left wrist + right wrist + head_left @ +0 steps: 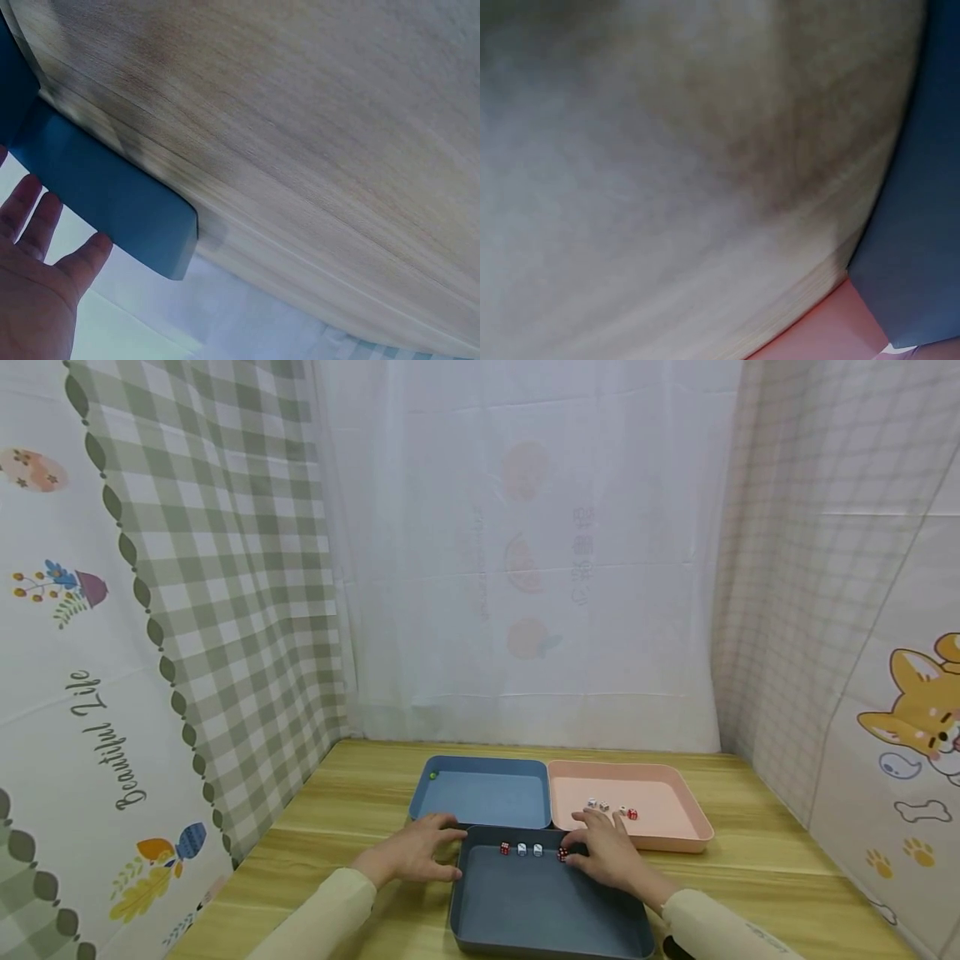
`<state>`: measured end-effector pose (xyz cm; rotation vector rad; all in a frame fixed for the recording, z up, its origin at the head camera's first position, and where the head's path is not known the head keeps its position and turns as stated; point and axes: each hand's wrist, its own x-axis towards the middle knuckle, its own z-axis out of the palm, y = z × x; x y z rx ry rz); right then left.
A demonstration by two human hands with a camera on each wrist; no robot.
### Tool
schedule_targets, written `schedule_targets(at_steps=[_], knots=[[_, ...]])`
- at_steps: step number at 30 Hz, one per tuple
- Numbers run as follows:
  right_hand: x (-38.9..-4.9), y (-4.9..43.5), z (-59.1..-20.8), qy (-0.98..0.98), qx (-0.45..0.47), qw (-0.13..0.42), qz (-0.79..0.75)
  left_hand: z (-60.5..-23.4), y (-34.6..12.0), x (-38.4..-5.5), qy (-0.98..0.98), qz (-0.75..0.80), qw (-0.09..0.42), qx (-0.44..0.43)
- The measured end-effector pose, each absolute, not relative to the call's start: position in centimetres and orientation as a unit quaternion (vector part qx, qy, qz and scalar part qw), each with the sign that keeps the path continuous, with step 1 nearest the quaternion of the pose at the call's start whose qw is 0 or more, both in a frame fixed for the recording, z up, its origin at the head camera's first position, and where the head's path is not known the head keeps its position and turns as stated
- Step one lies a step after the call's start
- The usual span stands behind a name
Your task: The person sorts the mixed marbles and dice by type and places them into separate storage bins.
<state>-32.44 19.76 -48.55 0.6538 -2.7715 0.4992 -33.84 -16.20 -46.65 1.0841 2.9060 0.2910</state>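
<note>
My right hand (606, 852) reaches over the right side of the dark grey tray (551, 910), thumb and index finger pinching a red die (562, 854) near the tray's back edge. Left of that die, in a row, stand a white die (537, 850), another white die (522, 850) and a second red die (505, 848). Beside the tray's left wall is my left hand (416, 852), its fingers spread and relaxed with nothing in them. In the left wrist view, the left fingertips (96, 244) are right at the tray's rim.
Behind the grey tray, a blue tray (487, 789) holds a small green die (432, 775) in its left part. To its right, a pink tray (667, 793) holds several white dice and a red die (632, 814). Cloth curtains (525, 677) surround the wooden table (337, 802).
</note>
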Motion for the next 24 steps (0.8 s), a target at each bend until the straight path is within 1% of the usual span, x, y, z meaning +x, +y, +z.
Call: schedule_targets(at_steps=[11,24], knots=[[-32.55,19.28,-48.47,-0.953,0.221,0.116,0.175,-46.69,-16.16,-33.89,0.936,0.087,0.015,0.342],[-32.54,19.19,-48.65,-0.95,0.226,0.117,0.18,-46.73,-16.16,-33.83,0.933,0.088,0.004,0.349]])
